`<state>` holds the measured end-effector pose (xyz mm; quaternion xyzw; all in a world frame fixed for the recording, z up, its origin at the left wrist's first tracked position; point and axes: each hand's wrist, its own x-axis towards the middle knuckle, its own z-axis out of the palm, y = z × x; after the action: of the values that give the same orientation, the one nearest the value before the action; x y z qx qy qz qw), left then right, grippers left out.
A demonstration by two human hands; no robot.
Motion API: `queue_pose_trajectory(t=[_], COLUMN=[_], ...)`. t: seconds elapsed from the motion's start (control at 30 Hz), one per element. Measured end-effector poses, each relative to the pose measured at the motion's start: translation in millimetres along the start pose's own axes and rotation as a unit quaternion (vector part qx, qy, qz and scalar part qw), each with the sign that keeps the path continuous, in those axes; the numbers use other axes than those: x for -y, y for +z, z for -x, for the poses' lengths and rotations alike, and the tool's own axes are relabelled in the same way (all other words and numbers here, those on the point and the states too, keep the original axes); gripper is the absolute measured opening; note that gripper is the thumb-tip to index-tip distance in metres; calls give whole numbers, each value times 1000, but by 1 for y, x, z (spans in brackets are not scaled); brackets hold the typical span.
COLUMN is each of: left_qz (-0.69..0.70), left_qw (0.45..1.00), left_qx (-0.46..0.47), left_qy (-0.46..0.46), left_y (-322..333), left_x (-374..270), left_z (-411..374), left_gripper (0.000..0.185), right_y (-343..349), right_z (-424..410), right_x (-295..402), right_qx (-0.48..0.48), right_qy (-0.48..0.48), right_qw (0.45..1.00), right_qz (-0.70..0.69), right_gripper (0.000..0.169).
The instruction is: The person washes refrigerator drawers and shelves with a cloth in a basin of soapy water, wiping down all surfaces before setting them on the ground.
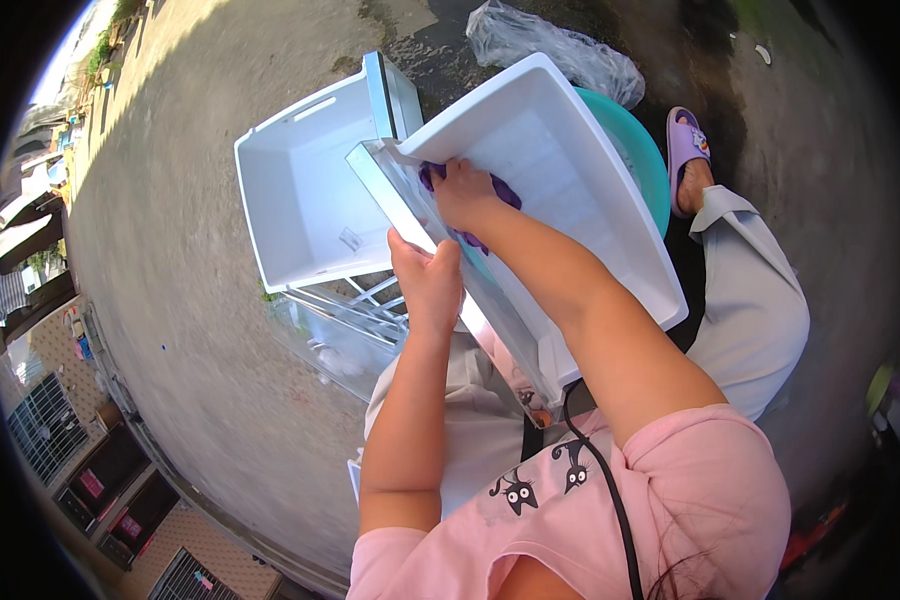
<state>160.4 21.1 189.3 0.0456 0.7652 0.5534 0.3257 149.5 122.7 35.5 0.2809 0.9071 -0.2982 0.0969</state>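
A white plastic refrigerator drawer (570, 165) with a shiny front strip (397, 199) lies tilted across my lap, over a turquoise basin (630, 150). My left hand (425, 281) grips the drawer by that strip, thumb on the near side. Inside, my right hand (463, 193) presses a purple cloth (506, 193) against the inner face of the drawer's front; the fingertips are partly hidden in the cloth. A second white drawer (270, 202), also with a shiny strip, stands on the ground just beyond my left hand.
Clear panels and pale metal-like bars (345, 330) lie beside the second drawer. A crumpled clear plastic bag (555, 52) rests on wet concrete past the basin. My foot in a purple slipper (688, 150) is at the right. A black cable (615, 495) runs down my shirt.
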Motion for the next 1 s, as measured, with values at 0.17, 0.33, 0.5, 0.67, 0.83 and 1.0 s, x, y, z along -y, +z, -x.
queue_pose_trajectory(t=[0.17, 0.33, 0.5, 0.67, 0.83, 1.0], left_qz=[21, -26, -20, 2, -6, 29], left_qw=[1000, 999, 1000, 1000, 1000, 998], left_qx=[-6, -40, -12, 1, -15, -2], left_qy=[3, 21, 2, 18, 11, 49], left_y=[-1, -2, -5, -1, 1, 8], left_x=[0, 8, 12, 12, 12, 18], left_z=[3, -1, -5, -5, -5, -2], left_gripper=[44, 40, 42, 48, 37, 31], right_y=[-9, -9, -1, -7, -22, -68], right_z=[25, 113, 154, 91, 39, 30], right_x=[-14, -46, -69, -71, -61, -91], right_qx=[88, 169, 203, 31, -35, 72], right_qy=[-37, -133, -235, -155, 4, 165], right_qw=[995, 974, 941, 972, 986, 973], right_qz=[25, 66, 134, 172, 164, 142], right_gripper=[42, 45, 51, 53, 51, 45])
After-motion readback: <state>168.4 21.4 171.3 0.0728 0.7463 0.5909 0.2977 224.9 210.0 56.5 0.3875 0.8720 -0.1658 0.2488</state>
